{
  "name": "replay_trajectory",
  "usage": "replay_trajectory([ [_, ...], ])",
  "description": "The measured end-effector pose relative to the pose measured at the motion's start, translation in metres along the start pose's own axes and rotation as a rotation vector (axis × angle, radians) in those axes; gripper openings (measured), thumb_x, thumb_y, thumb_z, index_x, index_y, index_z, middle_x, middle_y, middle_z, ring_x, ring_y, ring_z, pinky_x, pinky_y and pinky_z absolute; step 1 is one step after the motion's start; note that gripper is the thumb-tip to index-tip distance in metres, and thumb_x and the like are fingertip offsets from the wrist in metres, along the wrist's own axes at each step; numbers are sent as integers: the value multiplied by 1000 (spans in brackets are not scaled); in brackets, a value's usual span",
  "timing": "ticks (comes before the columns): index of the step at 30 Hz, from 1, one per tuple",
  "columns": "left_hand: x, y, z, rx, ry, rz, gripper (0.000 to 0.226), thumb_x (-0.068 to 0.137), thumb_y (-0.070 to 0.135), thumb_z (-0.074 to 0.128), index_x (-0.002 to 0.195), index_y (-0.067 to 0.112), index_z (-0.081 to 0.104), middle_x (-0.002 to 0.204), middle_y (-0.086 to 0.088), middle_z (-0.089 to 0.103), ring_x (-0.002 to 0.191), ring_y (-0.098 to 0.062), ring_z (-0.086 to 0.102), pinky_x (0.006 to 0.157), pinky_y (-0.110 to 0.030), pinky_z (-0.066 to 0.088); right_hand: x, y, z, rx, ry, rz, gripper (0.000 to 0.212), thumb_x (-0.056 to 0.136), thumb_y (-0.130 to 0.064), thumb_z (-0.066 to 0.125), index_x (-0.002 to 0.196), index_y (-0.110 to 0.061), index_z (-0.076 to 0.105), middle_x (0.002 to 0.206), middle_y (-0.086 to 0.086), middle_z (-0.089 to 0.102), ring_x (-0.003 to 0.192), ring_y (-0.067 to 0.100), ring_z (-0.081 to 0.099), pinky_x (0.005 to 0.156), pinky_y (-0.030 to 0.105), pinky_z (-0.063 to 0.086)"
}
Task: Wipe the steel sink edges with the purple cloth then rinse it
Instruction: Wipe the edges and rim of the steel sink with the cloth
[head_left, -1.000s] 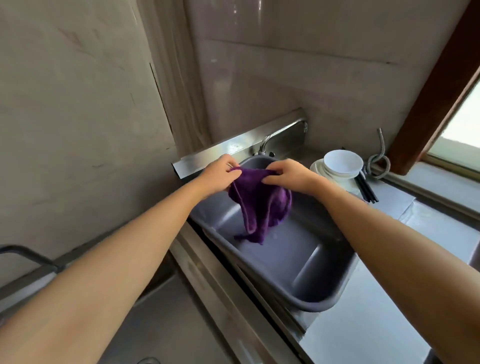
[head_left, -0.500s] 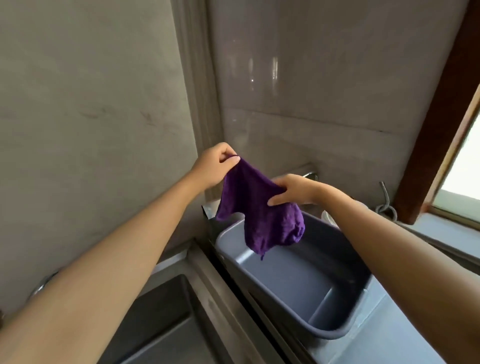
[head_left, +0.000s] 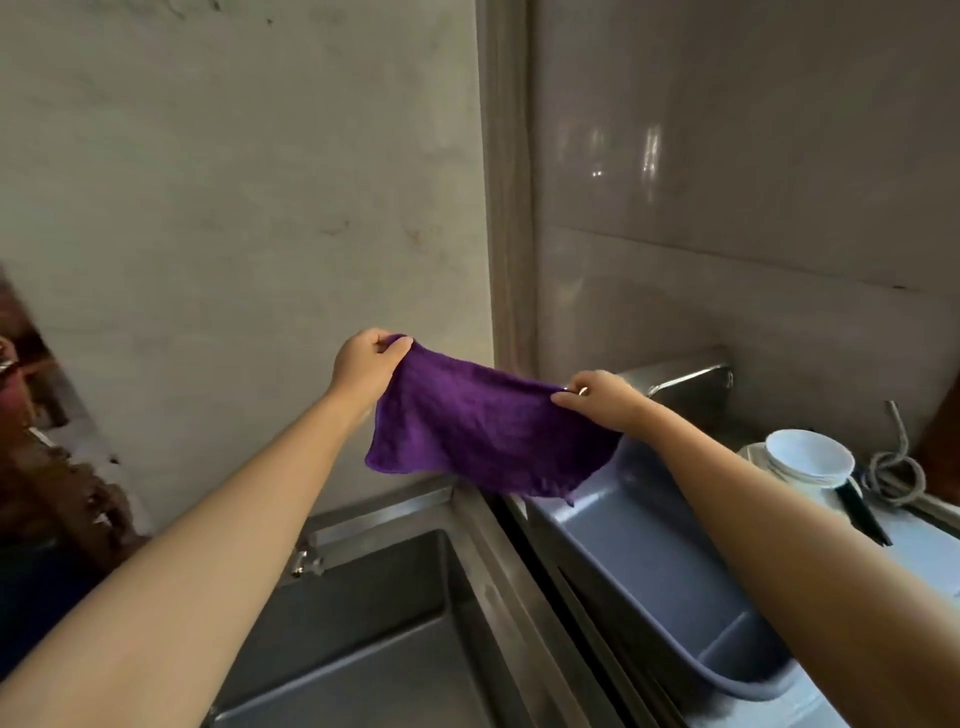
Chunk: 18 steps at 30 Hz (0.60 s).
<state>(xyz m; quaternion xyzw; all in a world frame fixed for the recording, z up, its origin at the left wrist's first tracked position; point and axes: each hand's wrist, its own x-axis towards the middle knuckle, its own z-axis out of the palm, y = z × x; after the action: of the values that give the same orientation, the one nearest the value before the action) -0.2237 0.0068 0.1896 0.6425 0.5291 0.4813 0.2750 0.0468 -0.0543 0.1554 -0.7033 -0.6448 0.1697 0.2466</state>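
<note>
Pale stone-look walls (head_left: 234, 208) meet at a corner, the right one glossy with light reflections. Below, steel sink (head_left: 374, 634), deep basin with flat rims, set against the wall. Just right of it, grey plastic tub (head_left: 649, 571), tilted along the counter. Purple cloth (head_left: 483, 431), spread out in the air above the sink's back corner and the tub's end, lower edge hanging free. Left hand (head_left: 363, 364) pinches one upper corner; right hand (head_left: 602, 397) pinches the other, fingers closed on fabric. White bowl (head_left: 808, 454) stacked on a plate, far right, near a coiled hose (head_left: 898, 473).
</note>
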Motion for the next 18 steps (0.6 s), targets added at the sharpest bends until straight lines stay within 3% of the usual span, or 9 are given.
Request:
replay_trajectory([
  [3, -11, -15, -27, -13, 2, -126, 12, 87, 22, 61, 81, 12, 61, 74, -4, 58, 70, -20, 53, 65, -30, 44, 8, -37, 11, 29, -40, -36, 24, 87, -31, 62, 77, -11, 57, 78, 3, 56, 79, 20, 52, 57, 27, 38],
  [6, -32, -21, -51, -121, -126, -259, 9, 88, 16, 60, 81, 12, 60, 72, -3, 60, 56, -11, 58, 55, -23, 53, 16, -81, 34, 167, -95, -66, 26, 83, -23, 65, 86, 4, 66, 80, 10, 60, 76, 21, 55, 66, 31, 45],
  [8, -46, -24, -64, -146, -165, -291, 6, 88, 15, 61, 83, 11, 62, 75, -4, 64, 58, -10, 62, 55, -21, 55, 16, -114, 54, 315, -165, -61, 21, 83, -16, 64, 87, 4, 66, 78, 12, 61, 69, 22, 57, 64, 33, 49],
  [10, -58, -26, -77, -162, -156, -308, 8, 88, 14, 61, 82, 11, 63, 77, -6, 67, 58, -10, 64, 53, -20, 54, 13, -148, 74, 424, -254, -68, 11, 85, -10, 60, 88, 0, 63, 76, 13, 58, 60, 20, 55, 52, 27, 50],
  [12, -68, -27, -92, -192, -133, -337, 7, 89, 12, 59, 83, 9, 63, 79, -8, 67, 57, -10, 66, 54, -21, 55, 9, -176, 92, 463, -346, -89, 19, 88, -6, 54, 98, 8, 63, 78, 16, 57, 57, 17, 52, 47, 21, 49],
  [15, -81, -32, -120, -169, -84, -372, 10, 91, 7, 56, 96, 1, 62, 80, -12, 65, 51, -7, 66, 51, -19, 55, 3, -211, 117, 451, -534, -150, 25, 88, 6, 49, 110, 13, 60, 95, 28, 64, 68, 20, 58, 72, 28, 58],
  [18, -95, -43, -151, -77, -72, -378, 22, 90, 11, 57, 107, -2, 61, 92, -15, 68, 67, -10, 68, 57, -17, 56, -3, -239, 139, 552, -657, -176, 28, 83, 18, 49, 107, 11, 61, 84, 21, 66, 63, 17, 64, 61, 20, 58],
])
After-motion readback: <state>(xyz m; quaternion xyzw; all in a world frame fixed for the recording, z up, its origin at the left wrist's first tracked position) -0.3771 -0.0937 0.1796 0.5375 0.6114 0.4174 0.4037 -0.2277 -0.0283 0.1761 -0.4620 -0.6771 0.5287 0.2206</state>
